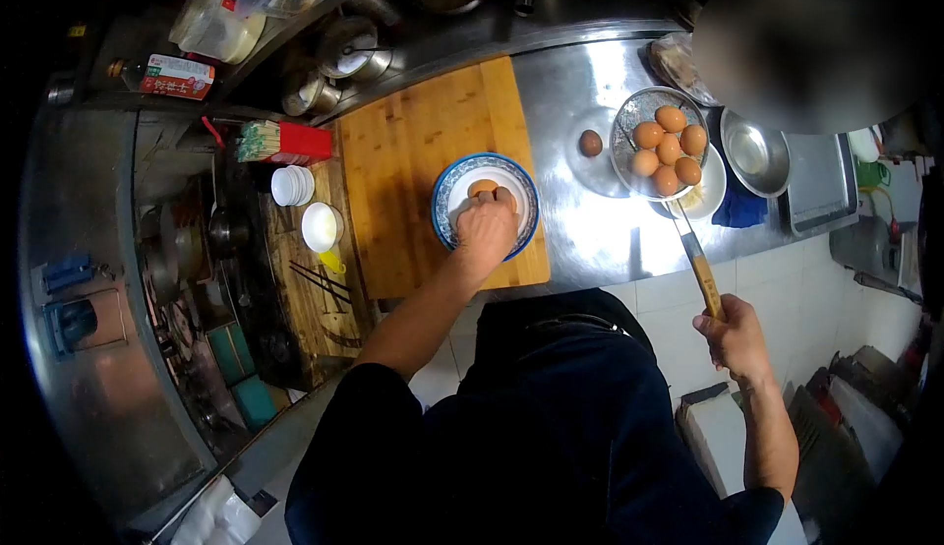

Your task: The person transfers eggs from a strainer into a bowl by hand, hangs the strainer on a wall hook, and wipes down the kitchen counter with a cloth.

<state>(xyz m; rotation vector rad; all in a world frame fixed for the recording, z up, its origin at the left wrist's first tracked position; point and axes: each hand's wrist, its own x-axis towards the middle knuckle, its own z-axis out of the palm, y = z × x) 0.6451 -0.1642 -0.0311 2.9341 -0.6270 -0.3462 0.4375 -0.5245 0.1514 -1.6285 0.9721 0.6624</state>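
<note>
A blue-rimmed bowl (441, 212) sits on the wooden cutting board (393, 142). My left hand (489, 225) reaches into it, fingers bent down around an egg; another brown egg (482, 187) shows just beyond the fingers. My right hand (734, 336) is wrapped round the wooden handle (701, 274) of a mesh strainer (625, 130). Several brown eggs (669, 148) lie in the strainer, which is over a white bowl (710, 196). One darker egg (590, 143) rests on the steel counter left of the strainer.
Right of the strainer are a metal bowl (755, 151), a blue cloth (739, 211) and a metal tray (822, 183). White cups (292, 186), a white bowl with a yellow handle (322, 227) and a red box of chopsticks (303, 142) stand at the left.
</note>
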